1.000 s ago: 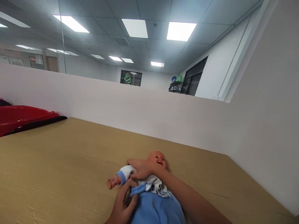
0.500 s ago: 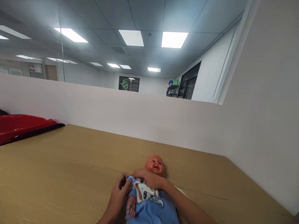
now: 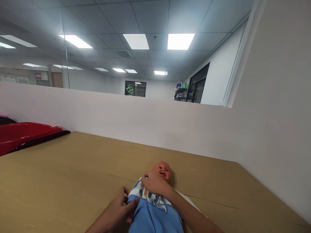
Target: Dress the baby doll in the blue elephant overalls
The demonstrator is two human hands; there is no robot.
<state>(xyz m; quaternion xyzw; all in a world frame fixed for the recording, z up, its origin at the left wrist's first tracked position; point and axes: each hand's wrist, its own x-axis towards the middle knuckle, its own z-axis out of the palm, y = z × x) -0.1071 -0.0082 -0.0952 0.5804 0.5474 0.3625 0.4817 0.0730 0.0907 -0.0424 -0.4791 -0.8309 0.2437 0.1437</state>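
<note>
A baby doll (image 3: 162, 170) lies on its back on the brown table (image 3: 60, 181), head toward the far wall. It wears a blue and white garment (image 3: 155, 213) with a printed chest. My right hand (image 3: 154, 183) rests on the doll's chest just below the chin, fingers pinched on the garment's neckline. My left hand (image 3: 119, 208) sits at the doll's left side, fingers closed on the garment's edge by the shoulder. The doll's arm is hidden under the cloth.
A red and black tub-like object (image 3: 24, 135) lies at the table's far left. A white partition (image 3: 145, 126) runs along the back and the right side. A white cloth edge (image 3: 191, 204) shows under the doll.
The doll's bare arm, stretched out to the left a second ago, was folded down and is now covered by the garment. Both hands shifted onto the cloth at the chest and shoulder.
</note>
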